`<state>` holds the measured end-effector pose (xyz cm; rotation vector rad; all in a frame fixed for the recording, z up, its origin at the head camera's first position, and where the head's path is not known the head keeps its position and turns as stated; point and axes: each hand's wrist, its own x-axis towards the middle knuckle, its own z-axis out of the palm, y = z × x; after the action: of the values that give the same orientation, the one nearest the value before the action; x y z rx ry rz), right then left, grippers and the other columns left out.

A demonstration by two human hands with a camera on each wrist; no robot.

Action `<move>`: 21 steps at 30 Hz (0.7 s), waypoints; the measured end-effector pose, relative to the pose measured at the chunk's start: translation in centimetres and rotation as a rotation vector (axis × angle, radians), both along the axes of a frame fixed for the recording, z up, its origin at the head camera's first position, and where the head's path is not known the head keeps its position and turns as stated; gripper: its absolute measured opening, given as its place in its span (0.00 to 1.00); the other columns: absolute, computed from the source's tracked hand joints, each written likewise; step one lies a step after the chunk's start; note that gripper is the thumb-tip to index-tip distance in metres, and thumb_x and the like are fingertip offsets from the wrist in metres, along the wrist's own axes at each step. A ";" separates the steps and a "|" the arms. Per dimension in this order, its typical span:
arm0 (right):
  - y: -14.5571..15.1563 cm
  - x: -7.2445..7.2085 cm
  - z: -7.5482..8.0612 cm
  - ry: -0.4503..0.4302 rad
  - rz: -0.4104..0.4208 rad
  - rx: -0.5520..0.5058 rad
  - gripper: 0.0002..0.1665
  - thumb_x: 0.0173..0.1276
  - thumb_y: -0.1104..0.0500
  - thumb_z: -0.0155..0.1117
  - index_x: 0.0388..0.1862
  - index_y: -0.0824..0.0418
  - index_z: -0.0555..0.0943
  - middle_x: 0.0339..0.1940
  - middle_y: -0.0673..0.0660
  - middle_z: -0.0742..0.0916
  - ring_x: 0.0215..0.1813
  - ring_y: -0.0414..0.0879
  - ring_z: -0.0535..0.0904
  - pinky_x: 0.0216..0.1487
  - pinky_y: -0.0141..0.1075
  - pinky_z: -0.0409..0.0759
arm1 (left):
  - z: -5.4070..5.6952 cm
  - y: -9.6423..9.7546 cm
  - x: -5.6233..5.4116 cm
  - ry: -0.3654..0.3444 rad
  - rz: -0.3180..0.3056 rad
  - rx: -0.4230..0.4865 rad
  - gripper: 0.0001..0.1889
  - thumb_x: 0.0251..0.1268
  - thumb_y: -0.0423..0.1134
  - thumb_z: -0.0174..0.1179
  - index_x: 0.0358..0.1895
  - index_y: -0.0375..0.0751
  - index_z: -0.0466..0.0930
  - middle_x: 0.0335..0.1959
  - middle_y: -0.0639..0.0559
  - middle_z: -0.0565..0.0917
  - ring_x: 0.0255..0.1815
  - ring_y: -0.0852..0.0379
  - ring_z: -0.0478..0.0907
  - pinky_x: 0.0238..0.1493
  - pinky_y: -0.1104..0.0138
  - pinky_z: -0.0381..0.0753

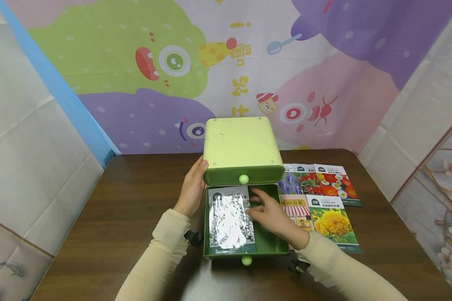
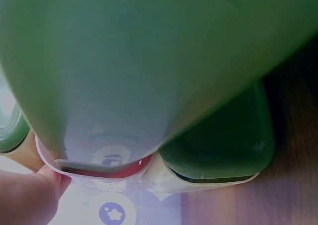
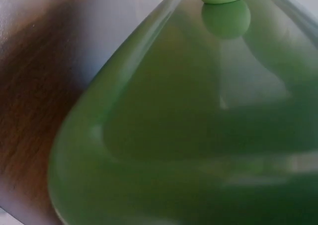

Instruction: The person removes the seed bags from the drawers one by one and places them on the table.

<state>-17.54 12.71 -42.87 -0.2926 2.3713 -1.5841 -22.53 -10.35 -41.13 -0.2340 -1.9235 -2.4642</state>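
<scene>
A two-tier drawer cabinet with a pale yellow-green shell (image 1: 241,140) stands on the table, its upper drawer closed. The lower green drawer (image 1: 269,244) is pulled out toward me. In its left part lies a seed packet (image 1: 231,225) with a glossy, glare-covered picture. My right hand (image 1: 271,213) reaches into the drawer from the right, thumb and index finger spread apart, fingertips at the packet's right edge. Against the cabinet's left side rests my left hand (image 1: 193,184); in the left wrist view its thumb (image 2: 48,180) touches a pink rim (image 2: 94,179).
Right of the cabinet lie several seed packets, among them a yellow-flower packet (image 1: 331,221), a red-poppy packet (image 1: 335,182) and a striped-awning packet (image 1: 295,211). The brown table (image 1: 135,217) meets a cartoon-print curtain (image 1: 165,104) behind.
</scene>
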 end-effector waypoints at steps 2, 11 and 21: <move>0.1 -0.2 0.0 -0.041 -0.008 -0.031 0.42 0.69 0.65 0.59 0.77 0.70 0.53 0.62 0.73 0.77 0.52 0.57 0.83 0.51 0.43 0.84 | 0.0 0.0 0.0 0.001 -0.002 -0.008 0.33 0.78 0.52 0.44 0.78 0.40 0.50 0.76 0.47 0.60 0.72 0.52 0.66 0.74 0.59 0.64; 0.0 -0.3 0.0 -0.125 0.028 -0.064 0.39 0.70 0.68 0.57 0.74 0.76 0.54 0.41 0.65 0.86 0.40 0.45 0.82 0.43 0.41 0.86 | 0.0 0.0 0.1 0.007 -0.007 -0.020 0.34 0.77 0.53 0.45 0.78 0.42 0.50 0.77 0.48 0.59 0.73 0.53 0.64 0.75 0.58 0.62; -0.4 -0.3 -0.4 -0.233 0.010 -0.084 0.23 0.70 0.67 0.56 0.61 0.75 0.67 0.28 0.50 0.79 0.29 0.41 0.75 0.32 0.34 0.84 | 0.0 -0.1 0.2 0.009 -0.010 -0.031 0.33 0.77 0.54 0.45 0.78 0.43 0.51 0.76 0.49 0.60 0.72 0.52 0.66 0.74 0.56 0.63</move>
<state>-17.83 12.31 -43.28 -0.1280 2.1294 -1.6197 -22.32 -10.45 -41.08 -0.2549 -1.9628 -2.4365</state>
